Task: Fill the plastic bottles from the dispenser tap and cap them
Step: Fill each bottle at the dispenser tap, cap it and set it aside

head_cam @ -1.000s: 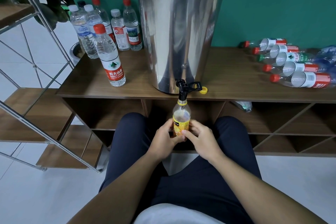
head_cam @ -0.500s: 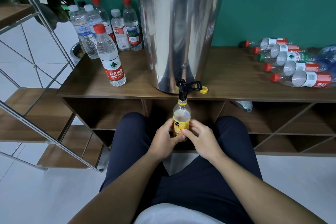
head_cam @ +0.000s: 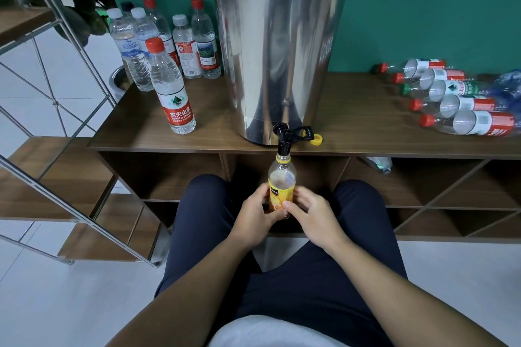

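Note:
A small clear bottle with a yellow label (head_cam: 281, 183) stands upright under the black tap (head_cam: 284, 138) of the steel dispenser (head_cam: 277, 51), its open mouth right at the spout. My left hand (head_cam: 255, 217) grips its lower left side. My right hand (head_cam: 310, 214) holds the lower right side, thumb across the label. Its yellow cap (head_cam: 316, 139) lies on the wooden shelf (head_cam: 352, 121) just right of the tap lever.
Several capped upright bottles (head_cam: 172, 87) stand left of the dispenser. Several red-capped bottles (head_cam: 456, 105) lie on their sides at the shelf's right end. A metal-framed rack (head_cam: 64, 149) stands at the left. My knees flank the bottle.

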`<action>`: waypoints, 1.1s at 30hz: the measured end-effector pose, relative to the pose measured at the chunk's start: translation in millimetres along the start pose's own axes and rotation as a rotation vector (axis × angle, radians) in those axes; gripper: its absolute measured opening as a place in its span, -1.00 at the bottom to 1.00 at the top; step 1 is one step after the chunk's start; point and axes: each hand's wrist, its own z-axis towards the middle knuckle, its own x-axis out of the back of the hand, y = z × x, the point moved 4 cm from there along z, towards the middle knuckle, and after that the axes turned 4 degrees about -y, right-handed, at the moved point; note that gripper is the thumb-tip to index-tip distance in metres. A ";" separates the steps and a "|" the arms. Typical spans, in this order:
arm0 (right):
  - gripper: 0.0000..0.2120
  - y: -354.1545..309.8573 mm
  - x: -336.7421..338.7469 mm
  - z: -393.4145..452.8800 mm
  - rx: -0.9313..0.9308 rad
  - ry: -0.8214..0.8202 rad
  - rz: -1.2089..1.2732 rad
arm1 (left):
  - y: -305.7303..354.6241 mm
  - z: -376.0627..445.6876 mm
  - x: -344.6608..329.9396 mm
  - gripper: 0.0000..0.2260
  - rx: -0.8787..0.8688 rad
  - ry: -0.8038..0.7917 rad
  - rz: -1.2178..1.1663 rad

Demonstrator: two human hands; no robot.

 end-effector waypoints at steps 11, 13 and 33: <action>-0.62 -0.6 -0.2 -0.6 -0.006 0.010 0.007 | -2.4 0.3 -0.6 -0.56 0.008 -0.011 -0.017; -0.64 -0.8 0.1 -0.8 0.000 0.015 0.009 | -3.4 0.3 -0.7 -0.58 0.011 -0.004 -0.029; -0.62 -2.7 0.7 -1.2 0.020 0.029 0.017 | 1.0 -1.3 0.2 -0.54 0.002 0.005 -0.035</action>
